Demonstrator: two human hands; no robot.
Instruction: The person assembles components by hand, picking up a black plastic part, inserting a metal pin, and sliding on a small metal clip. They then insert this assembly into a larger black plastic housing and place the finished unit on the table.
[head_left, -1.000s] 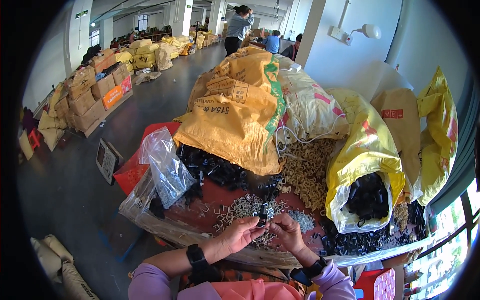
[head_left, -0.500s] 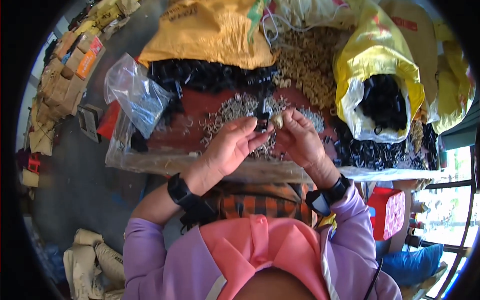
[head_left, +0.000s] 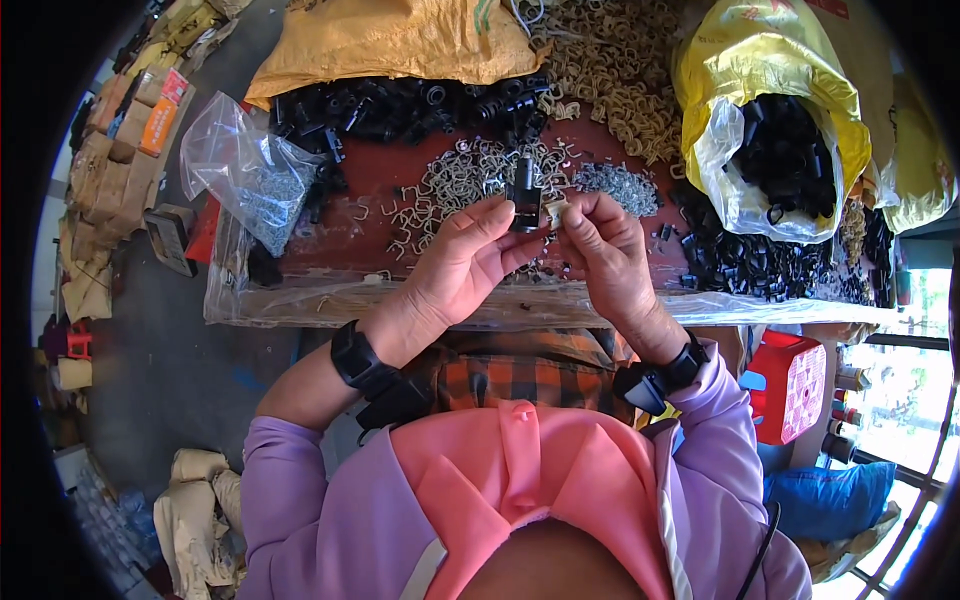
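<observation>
Over the near middle of the red tabletop, my left hand (head_left: 462,252) pinches a black plastic part (head_left: 526,204) with a narrow upright stem. Close beside it, my right hand (head_left: 612,248) holds a small cream-coloured plastic piece (head_left: 553,212) between thumb and fingers. The cream piece is at the black part's right side; whether they touch I cannot tell. Just beyond my hands lies a pile of bent metal clips (head_left: 462,178). A heap of small silvery screws or pins (head_left: 618,186) sits to its right.
At the back, an orange woven sack (head_left: 390,45) stands behind black parts (head_left: 400,108). Cream plastic pieces (head_left: 620,85) are heaped far right of it. A yellow sack (head_left: 775,60) of black parts stands right. A clear bag (head_left: 262,190) of small metal pieces lies left.
The view has shifted, so the table's contents sit higher in the picture. The black part now stands more upright in my left hand, and the cream piece shows more clearly beside it.
</observation>
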